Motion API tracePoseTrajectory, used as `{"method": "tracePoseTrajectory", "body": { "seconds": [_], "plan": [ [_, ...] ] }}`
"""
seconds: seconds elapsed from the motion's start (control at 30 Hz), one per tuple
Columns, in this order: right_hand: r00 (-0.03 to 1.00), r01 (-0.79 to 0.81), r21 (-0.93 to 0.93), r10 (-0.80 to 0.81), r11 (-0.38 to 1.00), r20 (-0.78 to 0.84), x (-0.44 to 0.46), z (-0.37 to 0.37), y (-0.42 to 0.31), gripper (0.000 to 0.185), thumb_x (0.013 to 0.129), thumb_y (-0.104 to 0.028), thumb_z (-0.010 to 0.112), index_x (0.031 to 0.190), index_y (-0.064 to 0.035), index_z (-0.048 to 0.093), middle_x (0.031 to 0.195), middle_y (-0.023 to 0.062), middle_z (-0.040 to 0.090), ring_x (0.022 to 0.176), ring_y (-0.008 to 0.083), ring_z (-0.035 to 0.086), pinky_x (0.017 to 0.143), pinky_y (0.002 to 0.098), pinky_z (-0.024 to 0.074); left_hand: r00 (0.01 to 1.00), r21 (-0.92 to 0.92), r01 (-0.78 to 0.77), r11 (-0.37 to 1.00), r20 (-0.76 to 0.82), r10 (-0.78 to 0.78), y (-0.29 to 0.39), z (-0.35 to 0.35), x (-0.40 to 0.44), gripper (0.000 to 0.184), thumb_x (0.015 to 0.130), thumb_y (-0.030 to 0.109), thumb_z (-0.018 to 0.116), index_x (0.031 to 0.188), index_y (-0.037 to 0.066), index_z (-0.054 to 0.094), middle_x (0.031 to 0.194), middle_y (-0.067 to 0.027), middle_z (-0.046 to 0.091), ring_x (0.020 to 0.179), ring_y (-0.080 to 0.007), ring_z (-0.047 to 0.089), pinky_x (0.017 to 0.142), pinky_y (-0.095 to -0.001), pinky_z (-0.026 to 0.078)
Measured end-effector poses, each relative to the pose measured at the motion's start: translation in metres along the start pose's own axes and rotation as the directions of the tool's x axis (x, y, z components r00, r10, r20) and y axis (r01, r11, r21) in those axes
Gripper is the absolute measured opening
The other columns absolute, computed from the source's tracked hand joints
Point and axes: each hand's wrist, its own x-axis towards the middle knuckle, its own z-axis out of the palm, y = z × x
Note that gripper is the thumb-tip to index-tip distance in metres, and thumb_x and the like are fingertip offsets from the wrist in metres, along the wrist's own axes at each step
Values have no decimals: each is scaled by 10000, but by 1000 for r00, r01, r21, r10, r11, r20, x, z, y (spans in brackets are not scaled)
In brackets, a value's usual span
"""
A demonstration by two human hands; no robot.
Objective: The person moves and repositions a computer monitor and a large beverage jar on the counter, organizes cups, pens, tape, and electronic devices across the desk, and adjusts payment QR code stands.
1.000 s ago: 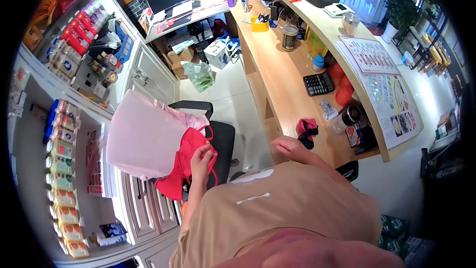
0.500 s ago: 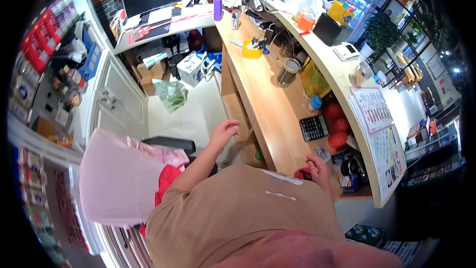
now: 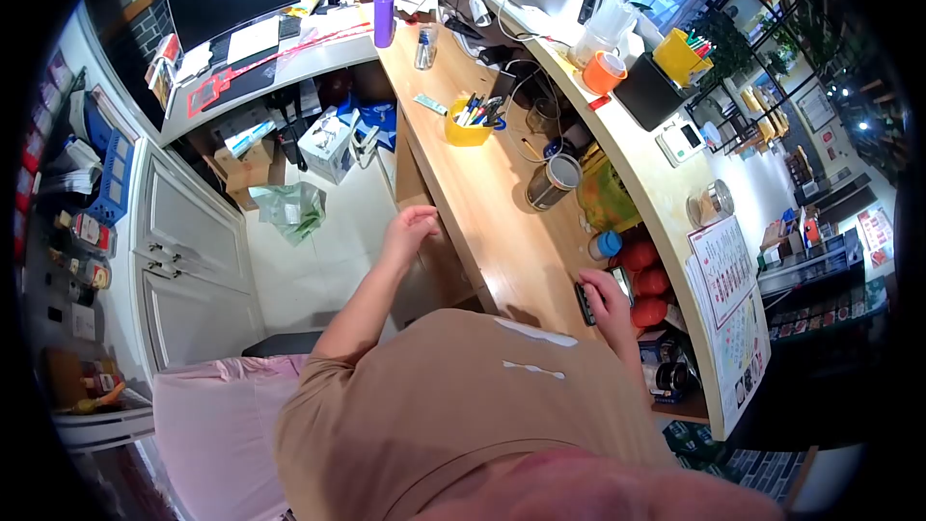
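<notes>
My left hand (image 3: 410, 232) hangs beside the inner edge of the wooden desk (image 3: 482, 203), holding nothing, its fingers loosely bent and a little apart. Over the right part of the desk, my right hand (image 3: 608, 299) hovers above or rests on a black calculator (image 3: 585, 305), covering most of it; touch cannot be made out. Its fingers are loosely curved, with nothing visible in them. Just beyond that hand are a blue-capped jar (image 3: 605, 246) and several round red objects (image 3: 646, 313). A metal-lidded canister (image 3: 554, 183) stands farther up the desk.
A yellow pen holder (image 3: 467, 125) and a purple bottle (image 3: 384, 19) stand along the desk. The raised counter (image 3: 666, 203) curves along the right. On the floor lies a green plastic bag (image 3: 289, 210). A pink-covered chair (image 3: 217, 425) is behind me, at left.
My body and view have moved forward along the desk. My right hand has gone from beside the desk's near end to over the calculator. My left hand stays empty near the desk edge.
</notes>
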Motion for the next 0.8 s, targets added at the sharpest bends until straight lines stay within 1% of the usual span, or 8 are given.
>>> {"method": "tracePoseTrajectory", "body": {
  "seconds": [0.13,0.23,0.37,0.4,0.5,0.6,0.7,0.8],
  "plan": [
    [999,5,107,-8,994,35,54,15,15,186,851,-43,569,1027,-4,614,994,122,624,914,230,608,805,304,475,997,-2,53,999,-52,-53,5,-25,20,235,875,89,554,1097,10,563,994,-75,617,778,-134,603,751,-259,493],
    [989,138,52,-140,989,43,107,33,4,189,852,-53,575,1031,-9,617,1006,125,621,913,234,609,812,305,474,992,20,80,997,-98,-78,20,-57,56,244,877,87,561,1105,-1,560,996,-78,621,791,-135,611,740,-242,485],
    [991,135,48,-136,990,11,182,50,-9,198,849,-47,560,1033,4,613,1034,134,613,950,238,591,833,315,461,995,-28,30,999,-91,-33,46,-94,137,252,878,94,569,1110,-6,561,992,-82,622,802,-139,616,736,-233,479],
    [984,180,-11,-180,984,-8,202,52,-10,195,848,-32,553,1030,3,614,1061,139,605,964,239,587,850,313,455,997,-70,14,997,-74,-19,55,-102,163,256,877,90,565,1112,-11,562,980,-83,623,799,-141,615,731,-232,478],
    [993,52,76,-43,996,-112,260,63,-16,229,858,-16,531,1077,11,595,1050,105,604,992,193,573,873,296,439,999,34,26,999,35,-27,88,-127,245,260,873,85,560,1110,-20,559,961,-77,621,800,-140,611,730,-232,482],
    [965,-98,232,149,968,-216,314,70,-23,276,905,-35,468,1162,17,554,1032,80,596,959,143,558,859,255,425,988,84,-40,996,153,27,135,-139,315,223,869,88,559,1070,-6,578,966,-67,606,814,-134,595,761,-239,484],
    [912,-147,284,241,947,-333,367,65,-46,310,941,-97,397,1197,28,521,1041,87,595,927,140,540,838,258,417,973,224,-123,967,219,73,184,-138,389,212,883,90,543,1070,-6,573,990,-67,601,828,-132,586,782,-244,481],
    [815,-41,336,226,941,-534,418,56,-61,339,970,-174,396,1237,17,480,1158,122,550,1007,157,547,855,271,429,926,272,-230,934,357,124,226,-113,454,241,887,116,544,1086,-17,571,962,-69,608,833,-115,561,770,-230,461]
  ]
}}
